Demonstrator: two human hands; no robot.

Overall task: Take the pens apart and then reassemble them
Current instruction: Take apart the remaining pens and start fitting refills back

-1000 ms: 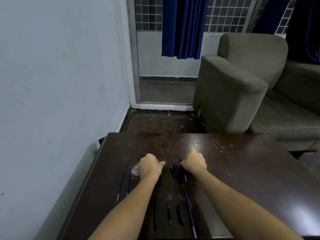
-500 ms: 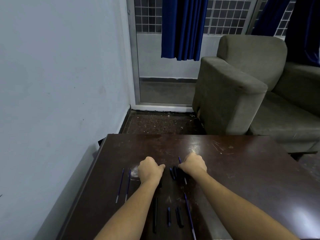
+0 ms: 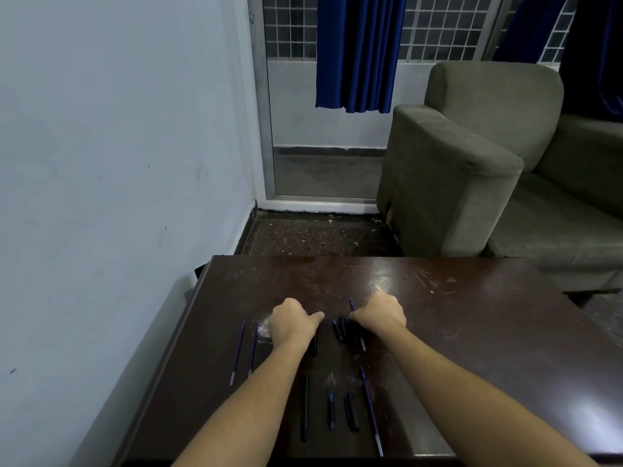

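On the dark wooden table (image 3: 472, 332), my left hand (image 3: 292, 323) is curled knuckles-up over a black pen barrel (image 3: 314, 347), whose end sticks out beneath the wrist. To its right, my right hand (image 3: 381, 313) is curled around a thin blue refill (image 3: 351, 304); the refill's tip shows past the thumb and its tail behind the wrist. Between the hands lie short black pen pieces (image 3: 338, 328). My fingertips are hidden.
Two blue refills (image 3: 246, 350) lie side by side at the left. Near the front edge lie a long black barrel (image 3: 304, 412), a short blue-tipped piece (image 3: 331, 411), a black cap (image 3: 350, 412) and another refill (image 3: 371, 411). A wall is at the left and a grey armchair (image 3: 472, 170) beyond the table.
Both hands stay curled over the same parts. Only the view has shifted slightly.
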